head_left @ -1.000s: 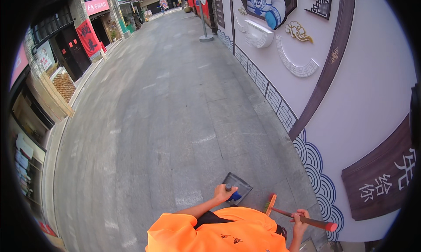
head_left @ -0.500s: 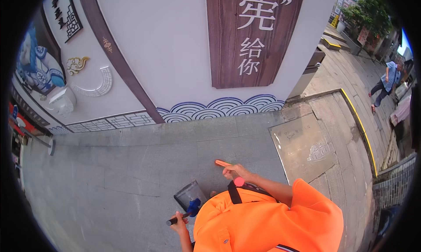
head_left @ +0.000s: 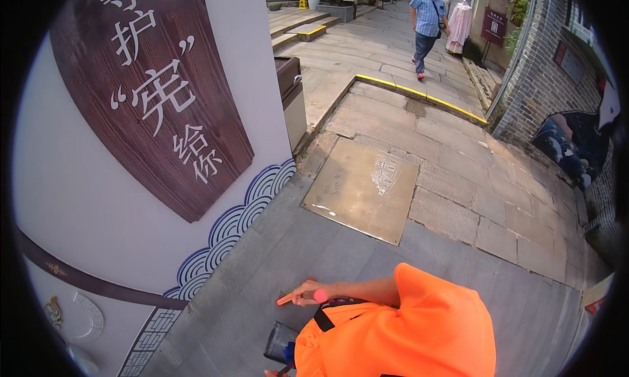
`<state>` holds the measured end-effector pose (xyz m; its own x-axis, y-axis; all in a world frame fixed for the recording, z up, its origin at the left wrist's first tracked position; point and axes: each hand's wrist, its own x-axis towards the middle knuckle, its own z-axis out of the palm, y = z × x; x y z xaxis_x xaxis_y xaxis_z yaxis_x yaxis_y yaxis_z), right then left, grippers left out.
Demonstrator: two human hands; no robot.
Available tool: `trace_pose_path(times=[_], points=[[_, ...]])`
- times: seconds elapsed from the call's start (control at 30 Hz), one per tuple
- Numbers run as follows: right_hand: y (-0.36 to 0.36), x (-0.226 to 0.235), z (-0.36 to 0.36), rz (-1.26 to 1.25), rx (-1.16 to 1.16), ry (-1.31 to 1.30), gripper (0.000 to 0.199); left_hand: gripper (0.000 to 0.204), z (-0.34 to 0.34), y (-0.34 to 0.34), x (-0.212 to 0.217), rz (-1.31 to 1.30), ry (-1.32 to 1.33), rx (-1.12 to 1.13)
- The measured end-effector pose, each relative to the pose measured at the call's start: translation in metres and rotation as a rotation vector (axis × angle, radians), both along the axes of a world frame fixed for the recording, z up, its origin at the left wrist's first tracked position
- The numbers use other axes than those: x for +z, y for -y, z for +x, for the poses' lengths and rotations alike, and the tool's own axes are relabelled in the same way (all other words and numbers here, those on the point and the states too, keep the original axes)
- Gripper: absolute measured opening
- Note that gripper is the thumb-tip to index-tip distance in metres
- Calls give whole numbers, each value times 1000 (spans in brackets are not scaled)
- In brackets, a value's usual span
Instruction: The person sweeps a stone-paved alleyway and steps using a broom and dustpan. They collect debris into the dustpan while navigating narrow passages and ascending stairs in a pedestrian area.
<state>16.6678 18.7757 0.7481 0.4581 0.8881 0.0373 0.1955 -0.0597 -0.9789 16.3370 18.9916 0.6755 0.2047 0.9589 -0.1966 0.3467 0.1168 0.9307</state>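
My right hand (head_left: 304, 293) is closed around an orange stick-like handle (head_left: 285, 299). A pinkish-red round end (head_left: 321, 296) shows beside the wrist; whether it belongs to the same handle I cannot tell, and no working end is visible. Below and left of that hand, a grey open-topped dustpan (head_left: 278, 338) stands close against my orange sleeve, with a blue part (head_left: 289, 352) at its handle joint. At the lower edge my left hand (head_left: 271, 374) is mostly cut off, its fingers at the dustpan's dark handle.
A white wall panel (head_left: 259, 101) with a brown signboard (head_left: 157, 95) stands on the left. A metal plate (head_left: 363, 187) lies in the paving. Beyond it runs a yellow-edged step (head_left: 419, 96). A person (head_left: 427, 23) walks along the lane, and a brick wall (head_left: 531, 75) rises at right.
My view has swung right, bringing the lane and the walking person toward the middle. The dustpan and left hand now sit lower in view. Both hands keep their holds.
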Motion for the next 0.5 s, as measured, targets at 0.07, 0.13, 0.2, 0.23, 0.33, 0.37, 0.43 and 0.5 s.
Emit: trace_pose_path(times=[0.07,0.13,0.2,0.23,0.33,0.37,0.43,0.5], points=[[16,-3,12,41,-60,-105,14,28,25,2,16,10,12,-76],[29,-5,20,114,-189,-321,17,29,49,8,31,24,37,-148],[46,4,28,172,-346,-328,19,29,69,7,43,10,47,-229],[54,14,32,198,-418,-330,20,30,77,2,42,-52,39,-262],[78,24,51,-10,-628,-91,19,32,108,-2,43,-132,-6,-360],[87,24,56,-31,-697,-64,18,32,122,1,48,-87,-30,-388],[105,28,64,-71,-833,-15,16,33,153,9,57,-45,-84,-442],[127,49,66,-161,-887,-17,18,32,180,18,65,-54,-144,-490]])
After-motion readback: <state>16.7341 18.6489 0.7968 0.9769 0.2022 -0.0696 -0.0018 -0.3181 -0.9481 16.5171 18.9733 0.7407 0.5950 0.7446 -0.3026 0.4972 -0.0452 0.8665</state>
